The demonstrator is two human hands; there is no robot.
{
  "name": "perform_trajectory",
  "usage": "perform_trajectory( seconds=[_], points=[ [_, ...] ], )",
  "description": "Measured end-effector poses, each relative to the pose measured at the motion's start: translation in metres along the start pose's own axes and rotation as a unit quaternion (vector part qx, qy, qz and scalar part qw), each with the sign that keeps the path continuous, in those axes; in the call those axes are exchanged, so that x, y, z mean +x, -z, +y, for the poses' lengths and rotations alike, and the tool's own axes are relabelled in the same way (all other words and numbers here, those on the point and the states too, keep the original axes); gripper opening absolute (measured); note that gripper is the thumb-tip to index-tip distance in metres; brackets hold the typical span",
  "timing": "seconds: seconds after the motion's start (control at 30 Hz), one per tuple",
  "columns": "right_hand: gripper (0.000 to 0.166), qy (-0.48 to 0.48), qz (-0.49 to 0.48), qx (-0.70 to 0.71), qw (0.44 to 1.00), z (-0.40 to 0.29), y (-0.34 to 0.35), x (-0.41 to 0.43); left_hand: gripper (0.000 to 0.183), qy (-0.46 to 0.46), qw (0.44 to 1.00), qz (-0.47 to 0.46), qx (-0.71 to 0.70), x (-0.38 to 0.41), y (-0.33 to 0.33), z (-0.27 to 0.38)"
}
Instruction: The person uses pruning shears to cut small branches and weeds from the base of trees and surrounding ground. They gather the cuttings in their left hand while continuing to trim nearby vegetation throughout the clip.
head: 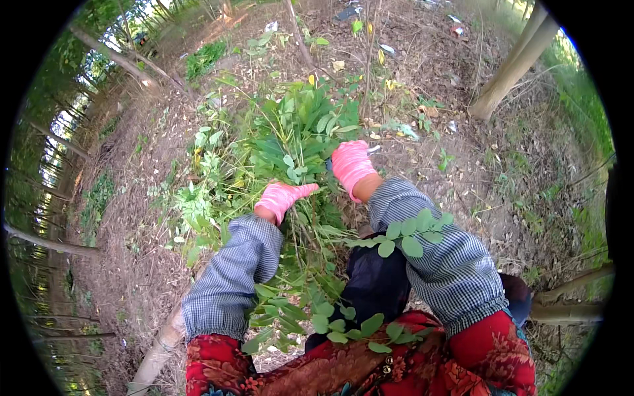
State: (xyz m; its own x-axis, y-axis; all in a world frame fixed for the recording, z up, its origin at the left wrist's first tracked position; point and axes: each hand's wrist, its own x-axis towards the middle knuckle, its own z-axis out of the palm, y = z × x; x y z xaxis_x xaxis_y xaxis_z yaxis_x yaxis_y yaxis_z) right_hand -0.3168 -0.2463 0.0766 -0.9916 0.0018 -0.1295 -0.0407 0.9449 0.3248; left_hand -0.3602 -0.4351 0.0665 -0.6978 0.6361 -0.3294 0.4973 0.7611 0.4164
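My left hand, in a pink glove, is closed around the stems of a large bundle of leafy green branches. The bundle fans out ahead of the hand, and stems with rounded leaflets hang back towards my lap. My right hand, also in a pink glove, is at the right side of the leaves with its fingers curled. A small piece of something pale and shiny shows beside its knuckles; what it belongs to is hidden. Leaflets lie across my checked right sleeve.
A thick trunk stands at the upper right, a thin stem straight ahead. A pale log or trunk is at the lower left. Cut-looking greenery and bits of litter lie on leaf-strewn soil.
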Motion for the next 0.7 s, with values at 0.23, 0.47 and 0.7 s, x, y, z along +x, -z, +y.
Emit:
perform_trajectory(
  seconds=[0.23,0.47,0.7],
  points=[
    [0.033,-0.026,-0.035,0.054,0.998,-0.009,-0.021,0.023,0.064,0.135,0.986,-0.084,0.046,0.011,-0.007,0.009],
    [0.033,0.030,-0.037,-0.008,0.999,-0.002,-0.050,0.024,0.043,0.089,0.967,-0.077,0.225,0.013,-0.054,-0.030],
    [0.027,0.096,0.029,-0.084,0.991,0.009,-0.078,-0.020,0.062,0.249,0.961,0.106,0.050,-0.012,-0.110,-0.022]
  ],
)
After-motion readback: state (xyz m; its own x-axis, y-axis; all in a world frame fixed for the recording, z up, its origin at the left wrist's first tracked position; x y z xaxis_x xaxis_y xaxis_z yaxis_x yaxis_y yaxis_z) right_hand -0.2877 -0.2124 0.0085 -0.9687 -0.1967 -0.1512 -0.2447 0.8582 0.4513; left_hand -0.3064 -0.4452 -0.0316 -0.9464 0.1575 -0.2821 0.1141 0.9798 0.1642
